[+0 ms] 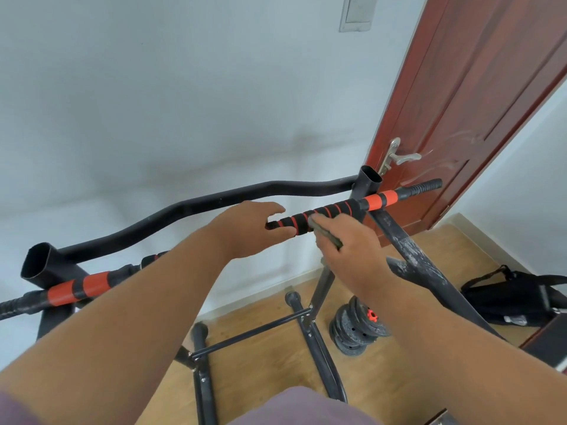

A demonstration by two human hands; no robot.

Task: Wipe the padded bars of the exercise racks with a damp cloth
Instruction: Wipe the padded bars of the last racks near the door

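A black steel exercise rack (408, 259) with a curved top crossbar stands against a pale wall beside a reddish-brown wooden door (478, 96), its padded bar wrapped in black foam with orange spiral bands (325, 214) running from lower left to upper right across the view, rising toward the door. A person's right hand (349, 243) sits against the near side of that bar, about midway along the spiral wrap, its fingers (322, 223) curled around a small greyish-green folded cloth (326, 236) that touches the padding. The left hand (251, 230) is at the bar's lower-left end, thumb under the tip and fingers arched over it, loosely cupping the end as if to steady it; whether it grips firmly cannot be told. The cloth hand is the nearer to the unwiped stretch, with the orange-and-black striped sleeve (380, 200) and a ribbed black end grip (425, 185) lying further up and to the right along the same axis, so the stroke likely follows that line away from the left hand. A matching second padded bar with orange bands (78, 289) juts out at the rack's left side, well apart from both hands and seemingly yet to be reached. On the wooden floor below lie a stack of grey weight plates (356, 329) and a black bag (515, 297).
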